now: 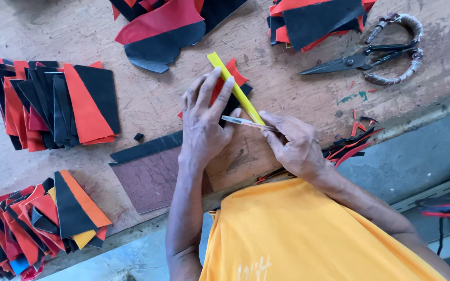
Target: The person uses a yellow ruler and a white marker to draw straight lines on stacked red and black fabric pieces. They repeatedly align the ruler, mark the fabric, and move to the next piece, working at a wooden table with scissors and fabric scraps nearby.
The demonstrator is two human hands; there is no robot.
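Note:
My left hand (204, 122) lies flat with spread fingers on a yellow template strip (234, 86) and on the red and black leather piece (235, 71) under it, pressing both onto the wooden workbench (147, 99). My right hand (292, 145) grips a clear pen (246, 123) whose tip touches the edge of the yellow strip close to my left thumb.
Black scissors with wrapped handles (376, 54) lie at the upper right. Stacks of cut red, black and orange pieces sit at the left (53, 104) and lower left (37, 218). Larger leather scraps (162, 31) lie at the top, thin trimmings (352, 145) by the bench edge. A brown sheet (149, 179) lies near me.

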